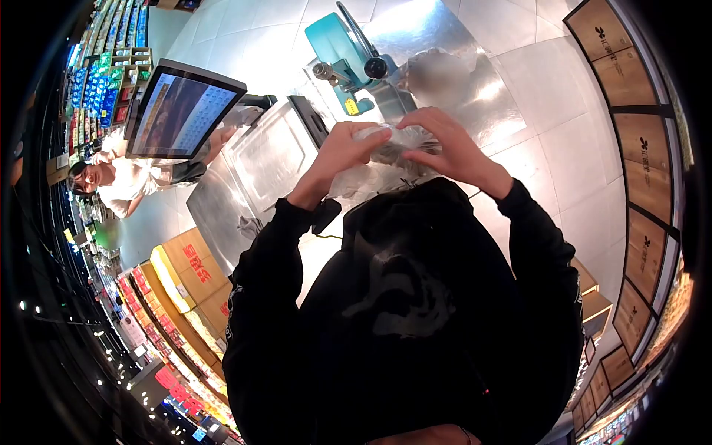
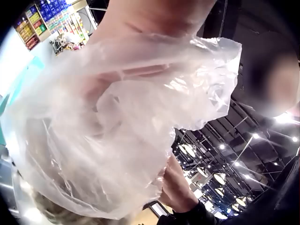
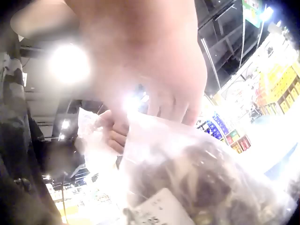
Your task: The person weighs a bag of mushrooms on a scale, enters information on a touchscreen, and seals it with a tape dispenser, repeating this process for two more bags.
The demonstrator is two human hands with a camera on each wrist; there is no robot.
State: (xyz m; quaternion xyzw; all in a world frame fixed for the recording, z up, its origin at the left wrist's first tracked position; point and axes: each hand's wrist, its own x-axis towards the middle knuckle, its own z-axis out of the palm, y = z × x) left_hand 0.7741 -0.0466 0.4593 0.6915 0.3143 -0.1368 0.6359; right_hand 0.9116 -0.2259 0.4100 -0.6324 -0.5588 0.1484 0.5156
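Observation:
Both hands hold a clear plastic bag in front of the chest. The bag (image 3: 197,187) bulges with grey-brown pieces in the right wrist view, and a white printed label (image 3: 161,211) sits low on it. My left hand (image 1: 345,152) grips the bag from the left; loose translucent film (image 2: 126,140) covers its fingers in the left wrist view. From the other side, my right hand (image 1: 452,148) holds the bag's upper part with curved fingers and thumb. Crumpled film stands out past the left hand.
A teal machine with a black lever (image 1: 337,48) stands on the metal counter (image 1: 493,89) ahead. To the left are a monitor (image 1: 182,111) and a person (image 1: 122,178) behind it. Cardboard boxes (image 1: 189,267) stand at lower left, and wooden panels (image 1: 645,156) line the right.

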